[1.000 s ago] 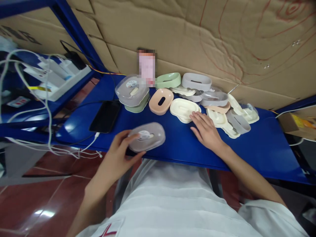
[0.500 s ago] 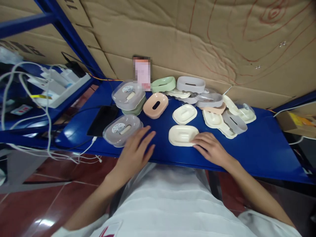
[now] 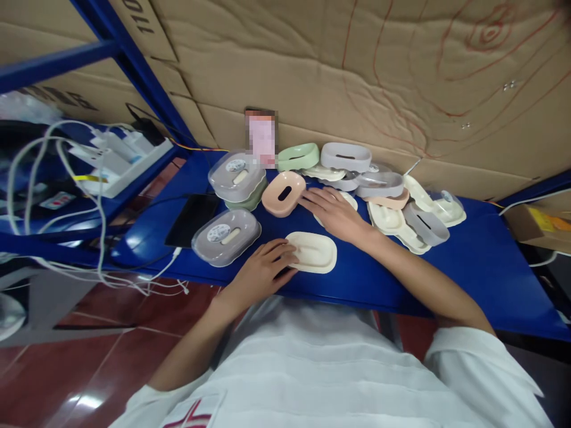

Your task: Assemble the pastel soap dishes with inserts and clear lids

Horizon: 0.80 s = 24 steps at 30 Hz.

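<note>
My left hand (image 3: 267, 266) has its fingers closed on the left end of a cream soap dish base (image 3: 317, 252), which lies on the blue shelf (image 3: 383, 276). Stretched across to the left, my right hand (image 3: 336, 215) has its fingertips at the right rim of a peach soap dish shell (image 3: 284, 195) with a dark slot in its floor. That hand partly covers a second cream base (image 3: 351, 201). Left of my left hand sits a grey soap dish (image 3: 227, 238) with a clear lid and a round label.
Lidded soap dishes (image 3: 237, 176) are stacked at the left, near an upright phone-like item (image 3: 262, 138). Green (image 3: 298, 156) and grey shells (image 3: 346, 157) and other parts crowd the back right. A black tablet-like slab (image 3: 190, 219) and white cables lie left; cardboard (image 3: 312, 71) stands behind.
The cream base has shifted left, from my right hand's fingers to my left hand's. My right hand has moved up and left to the peach shell. The view has turned slightly.
</note>
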Tool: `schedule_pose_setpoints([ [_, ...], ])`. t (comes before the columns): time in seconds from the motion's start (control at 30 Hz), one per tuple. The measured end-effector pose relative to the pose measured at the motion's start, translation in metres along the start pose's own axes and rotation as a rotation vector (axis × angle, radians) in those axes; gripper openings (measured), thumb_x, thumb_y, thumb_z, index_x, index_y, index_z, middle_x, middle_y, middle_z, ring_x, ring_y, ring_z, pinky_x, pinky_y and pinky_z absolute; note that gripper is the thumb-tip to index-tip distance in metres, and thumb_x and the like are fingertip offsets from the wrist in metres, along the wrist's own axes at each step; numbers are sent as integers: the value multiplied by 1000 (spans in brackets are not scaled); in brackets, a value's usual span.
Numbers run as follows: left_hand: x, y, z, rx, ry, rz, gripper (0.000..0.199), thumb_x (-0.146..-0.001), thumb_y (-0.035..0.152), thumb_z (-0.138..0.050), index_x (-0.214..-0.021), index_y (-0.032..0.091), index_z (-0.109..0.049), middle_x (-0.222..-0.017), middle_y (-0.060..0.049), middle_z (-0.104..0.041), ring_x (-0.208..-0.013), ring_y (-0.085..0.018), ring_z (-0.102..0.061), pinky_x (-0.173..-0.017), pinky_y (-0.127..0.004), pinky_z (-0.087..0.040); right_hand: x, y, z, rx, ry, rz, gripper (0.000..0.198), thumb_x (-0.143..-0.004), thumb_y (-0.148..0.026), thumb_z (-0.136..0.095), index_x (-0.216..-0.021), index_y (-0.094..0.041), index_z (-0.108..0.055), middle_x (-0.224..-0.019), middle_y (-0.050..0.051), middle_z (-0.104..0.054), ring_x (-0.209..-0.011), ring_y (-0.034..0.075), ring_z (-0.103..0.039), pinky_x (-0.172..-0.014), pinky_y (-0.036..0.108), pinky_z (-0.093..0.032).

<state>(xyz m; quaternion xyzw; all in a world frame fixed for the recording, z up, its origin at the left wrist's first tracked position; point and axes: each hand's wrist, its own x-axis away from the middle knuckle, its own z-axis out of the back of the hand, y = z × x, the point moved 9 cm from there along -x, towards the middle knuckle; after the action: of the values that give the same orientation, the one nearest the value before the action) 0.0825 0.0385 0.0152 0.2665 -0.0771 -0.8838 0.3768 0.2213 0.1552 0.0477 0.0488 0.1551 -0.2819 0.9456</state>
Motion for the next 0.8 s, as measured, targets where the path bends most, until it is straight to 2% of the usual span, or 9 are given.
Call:
schedule_pose_setpoints([
  [0.1,1,-4,3,21,24,0,12,-104,25,-68,-112,21,-75,-127,-9,-76,-132,-27,-63,-114,-46,-56,-51,5,-25,77,-74,19,50,-105,-4,-43,-151,-13,-60,-161,17,-58,-153,31,-48,-128,58,-33],
  [0.2,1,-1,6,-24,44,-23,11,-103,27,-70,-110,21,-75,-124,-8,-77,-128,-28,-66,-116,-52,-53,-63,6,-31,146,-114,9,38,-109,-13,-44,-138,-13,-69,-142,18,-72,-138,32,-60,-123,56,-36],
  [0.27,2,3,8,-54,56,-58,13,-103,28,-71,-113,22,-74,-122,-8,-78,-125,-27,-68,-121,-56,-49,-47,-4,-18,153,-93,11,33,-112,-25,-48,-135,-16,-71,-130,15,-77,-127,31,-64,-120,54,-37],
  [0.33,3,7,13,-89,110,-87,20,-101,27,-72,-121,21,-72,-122,-10,-76,-124,-27,-69,-123,-57,-48,-19,-18,1,118,-54,-3,36,-112,-36,-53,-141,-20,-68,-125,12,-78,-122,29,-66,-117,51,-39],
  [0.4,5,10,22,-132,208,-96,29,-99,26,-75,-127,23,-70,-128,-12,-73,-128,-29,-67,-121,-58,-50,14,-33,20,65,-30,-34,42,-112,-39,-56,-149,-23,-64,-128,11,-78,-122,28,-66,-114,49,-41],
  [0.47,5,10,26,-160,254,-93,38,-98,27,-77,-134,25,-67,-140,-16,-67,-138,-33,-62,-120,-59,-50,42,-50,29,18,-37,-41,41,-111,-40,-57,-149,-25,-64,-123,9,-79,-119,27,-67,-111,47,-44],
  [0.57,0,12,16,-149,146,-112,47,-101,27,-73,-147,23,-60,-156,-17,-59,-149,-34,-54,-124,-59,-47,68,-71,26,-46,-72,-26,40,-110,-39,-60,-147,-26,-66,-119,9,-79,-114,27,-69,-105,46,-50],
  [0.7,-2,11,6,-99,54,-137,44,-105,24,-68,-148,20,-61,-147,-13,-69,-145,-30,-59,-123,-52,-51,80,-85,9,-118,-80,-19,46,-107,-39,-64,-150,-22,-63,-138,13,-73,-131,29,-65,-109,48,-54],
  [0.8,0,8,1,-79,29,-137,33,-106,22,-65,-139,21,-67,-139,-10,-73,-138,-27,-65,-120,-48,-54,79,-90,2,-139,-91,10,44,-108,-30,-62,-152,-22,-61,-152,13,-66,-143,29,-59,-120,50,-49],
])
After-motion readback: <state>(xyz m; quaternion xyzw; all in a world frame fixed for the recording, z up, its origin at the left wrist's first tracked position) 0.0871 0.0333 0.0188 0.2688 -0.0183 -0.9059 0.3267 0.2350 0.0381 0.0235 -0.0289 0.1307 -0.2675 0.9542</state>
